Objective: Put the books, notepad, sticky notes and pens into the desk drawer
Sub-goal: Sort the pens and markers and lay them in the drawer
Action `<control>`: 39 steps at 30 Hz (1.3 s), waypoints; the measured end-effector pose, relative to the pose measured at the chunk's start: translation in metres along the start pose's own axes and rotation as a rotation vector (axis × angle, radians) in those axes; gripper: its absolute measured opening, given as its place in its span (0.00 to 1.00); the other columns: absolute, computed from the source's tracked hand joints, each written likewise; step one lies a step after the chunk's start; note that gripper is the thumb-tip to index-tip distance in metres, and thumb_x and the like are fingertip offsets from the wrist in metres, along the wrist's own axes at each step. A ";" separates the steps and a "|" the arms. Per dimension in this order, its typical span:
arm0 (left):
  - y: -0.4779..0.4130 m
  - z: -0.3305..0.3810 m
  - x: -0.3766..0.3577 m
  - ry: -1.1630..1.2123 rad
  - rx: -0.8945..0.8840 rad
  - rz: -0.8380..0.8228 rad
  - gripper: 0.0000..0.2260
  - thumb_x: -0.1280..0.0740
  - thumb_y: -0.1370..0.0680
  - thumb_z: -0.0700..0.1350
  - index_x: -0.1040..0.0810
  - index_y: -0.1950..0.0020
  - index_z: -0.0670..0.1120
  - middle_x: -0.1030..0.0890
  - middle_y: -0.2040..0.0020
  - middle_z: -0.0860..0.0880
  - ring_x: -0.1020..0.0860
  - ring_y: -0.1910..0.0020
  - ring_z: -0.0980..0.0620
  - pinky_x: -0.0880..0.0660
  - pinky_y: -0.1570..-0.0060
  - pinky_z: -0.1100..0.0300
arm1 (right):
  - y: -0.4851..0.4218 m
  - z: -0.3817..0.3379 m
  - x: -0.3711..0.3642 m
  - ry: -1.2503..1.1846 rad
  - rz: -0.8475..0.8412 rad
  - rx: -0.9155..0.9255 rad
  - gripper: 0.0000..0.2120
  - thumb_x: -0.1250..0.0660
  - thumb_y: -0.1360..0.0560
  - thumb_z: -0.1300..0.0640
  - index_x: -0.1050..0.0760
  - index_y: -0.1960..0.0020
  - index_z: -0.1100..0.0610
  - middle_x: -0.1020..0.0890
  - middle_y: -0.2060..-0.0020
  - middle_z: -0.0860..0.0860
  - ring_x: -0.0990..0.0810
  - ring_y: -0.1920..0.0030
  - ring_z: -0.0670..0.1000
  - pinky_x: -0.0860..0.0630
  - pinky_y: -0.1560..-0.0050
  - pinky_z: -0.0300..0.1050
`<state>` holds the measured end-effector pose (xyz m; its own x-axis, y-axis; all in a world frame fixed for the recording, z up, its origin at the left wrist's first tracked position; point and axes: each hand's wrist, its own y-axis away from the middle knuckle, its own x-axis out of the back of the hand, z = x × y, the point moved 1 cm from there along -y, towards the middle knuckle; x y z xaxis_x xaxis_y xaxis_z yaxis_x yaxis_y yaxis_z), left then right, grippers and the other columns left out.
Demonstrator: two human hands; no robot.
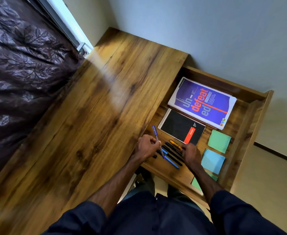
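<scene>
While left hand (147, 146) pinches the purple pen (156, 137) over the drawer (251, 119), right hand (190, 154) curls at the yellow pen (174, 143); can't tell if it grips.

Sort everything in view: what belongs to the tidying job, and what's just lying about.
Job: drawer; book; notepad; sticky notes; pens lying in the drawer; blue pen, gripped by the left hand; right hand, at the pens.

Lying about: desk top; dark patterned fabric; window frame.

Dark navy button-front shirt (158, 216); sleeves (232, 211) ending near elbows; forearms (117, 182) bare.
</scene>
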<state>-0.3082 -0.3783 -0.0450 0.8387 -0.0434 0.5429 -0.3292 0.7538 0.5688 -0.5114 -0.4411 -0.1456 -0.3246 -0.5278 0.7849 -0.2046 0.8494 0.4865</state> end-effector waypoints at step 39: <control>-0.007 0.006 -0.029 -0.230 -0.200 -0.092 0.09 0.33 0.21 0.44 0.14 0.46 0.45 0.13 0.51 0.49 0.16 0.53 0.55 0.19 0.54 0.61 | -0.012 -0.012 0.042 -0.525 -0.077 -0.015 0.02 0.23 0.27 0.59 0.14 0.55 0.56 0.13 0.63 0.50 0.15 0.61 0.50 0.19 0.57 0.46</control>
<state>-0.3331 -0.3866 -0.0610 0.7334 -0.2474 0.6331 -0.1453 0.8529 0.5015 -0.5119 -0.4733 -0.1138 -0.7285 -0.5160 0.4505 -0.2343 0.8058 0.5439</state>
